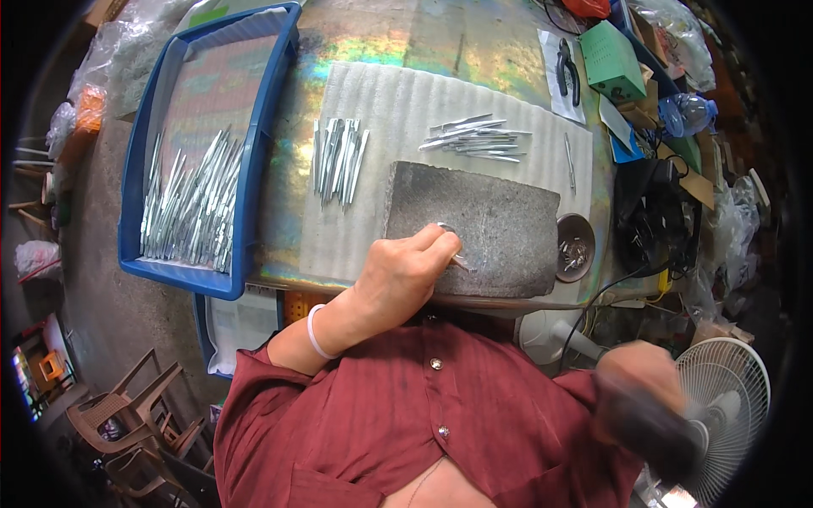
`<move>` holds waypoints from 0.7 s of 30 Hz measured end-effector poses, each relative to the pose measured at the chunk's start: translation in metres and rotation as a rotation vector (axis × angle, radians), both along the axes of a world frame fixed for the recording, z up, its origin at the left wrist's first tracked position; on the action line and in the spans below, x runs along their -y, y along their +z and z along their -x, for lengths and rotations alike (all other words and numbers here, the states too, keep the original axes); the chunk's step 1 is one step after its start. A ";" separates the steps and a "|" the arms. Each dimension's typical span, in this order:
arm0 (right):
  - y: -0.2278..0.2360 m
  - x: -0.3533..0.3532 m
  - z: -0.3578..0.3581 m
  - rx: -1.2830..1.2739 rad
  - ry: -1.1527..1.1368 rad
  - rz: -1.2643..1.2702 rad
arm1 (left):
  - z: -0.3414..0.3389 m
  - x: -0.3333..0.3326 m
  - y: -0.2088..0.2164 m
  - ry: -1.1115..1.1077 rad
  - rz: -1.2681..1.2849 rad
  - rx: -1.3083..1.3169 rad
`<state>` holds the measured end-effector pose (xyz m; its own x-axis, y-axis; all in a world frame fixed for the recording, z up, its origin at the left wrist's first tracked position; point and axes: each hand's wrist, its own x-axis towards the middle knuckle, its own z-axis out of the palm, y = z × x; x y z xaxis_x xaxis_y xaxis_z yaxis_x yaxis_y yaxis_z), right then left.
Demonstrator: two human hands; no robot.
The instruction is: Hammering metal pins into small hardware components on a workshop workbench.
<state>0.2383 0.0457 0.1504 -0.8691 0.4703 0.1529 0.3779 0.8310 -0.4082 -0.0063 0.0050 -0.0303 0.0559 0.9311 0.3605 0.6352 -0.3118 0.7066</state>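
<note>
My left hand [405, 269] is closed in a pinch over the grey stone slab [517, 224]. Its fingertips hold a small shiny metal piece [459, 262] against the slab, mostly hidden by the fingers. Off the table's front edge, at the lower right, my right hand [644, 371] is smeared by motion. It grips a dark, thick tool [652, 432], too blurred to name the kind. Beyond the slab lies a pile of thin silvery metal strips [478, 138]. Another bundle of strips [340, 161] lies to its left, and a single strip [570, 161] to its right.
A blue tray [252, 169] with many metal strips stands at the left. White foam sheet [381, 93] lies under the slab. At the right are a small bowl of metal bits [576, 245], pliers [567, 72], a green box [611, 61] and a fan [724, 398].
</note>
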 end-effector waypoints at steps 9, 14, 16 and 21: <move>-0.003 -0.010 -0.008 -0.308 -0.032 0.424 | 0.002 -0.002 0.004 -0.004 -0.019 -0.001; -0.040 -0.036 0.040 0.046 0.094 0.201 | 0.005 -0.003 0.002 0.016 0.014 0.007; -0.038 -0.033 0.034 -0.210 -0.042 0.054 | 0.014 -0.005 0.003 -0.055 0.067 0.310; -0.095 -0.047 0.032 -0.153 -0.216 0.099 | 0.028 0.004 0.029 -0.022 0.443 1.442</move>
<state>0.2059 0.0924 0.0555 -0.7177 0.6611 0.2189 0.4694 0.6915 -0.5491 -0.0345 0.0005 -0.0011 -0.0759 0.9799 -0.1847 -0.6669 0.0878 0.7399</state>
